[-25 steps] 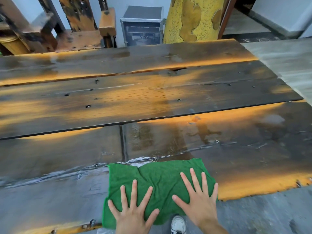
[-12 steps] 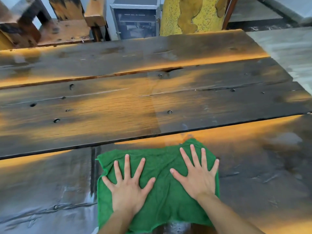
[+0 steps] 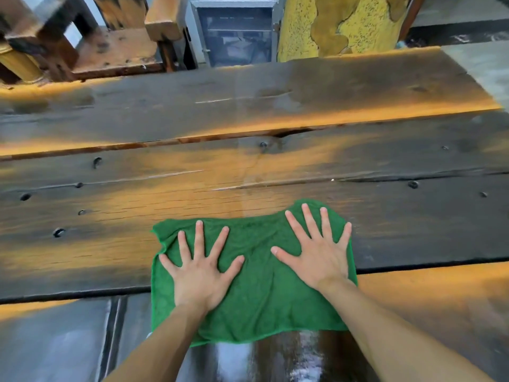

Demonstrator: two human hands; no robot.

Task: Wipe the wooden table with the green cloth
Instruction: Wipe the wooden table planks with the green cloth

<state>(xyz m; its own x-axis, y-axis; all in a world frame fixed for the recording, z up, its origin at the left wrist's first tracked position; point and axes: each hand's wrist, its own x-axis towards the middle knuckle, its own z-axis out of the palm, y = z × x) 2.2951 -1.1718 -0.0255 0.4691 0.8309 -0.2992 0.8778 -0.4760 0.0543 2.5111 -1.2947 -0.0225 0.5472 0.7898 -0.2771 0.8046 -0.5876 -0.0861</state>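
The green cloth (image 3: 261,277) lies spread flat on the wooden table (image 3: 248,111), near the person and a little right of the middle of the view. It straddles the dark seam between the nearest plank and the middle plank, its far edge reaching onto the middle plank and its near edge wavy over the nearest one. The left hand (image 3: 199,268) rests palm-down on the left half of the cloth, fingers straight and spread wide, pressing rather than gripping. The right hand (image 3: 319,255) lies the same way on the right half, a bit farther from the person than the left, its little finger close to the cloth's right edge. Both bare forearms run in from the near edge of the view.

Just near of the cloth the tabletop shines wet, with pale reflections on the dark wood. The planks are dark and weathered, streaked with orange-brown patches and dotted with small round holes. Beyond the far edge of the table stand a wooden chair (image 3: 118,48) at far left, a grey metal cabinet (image 3: 237,31) in the middle, and a yellow mottled column (image 3: 341,23) to its right.
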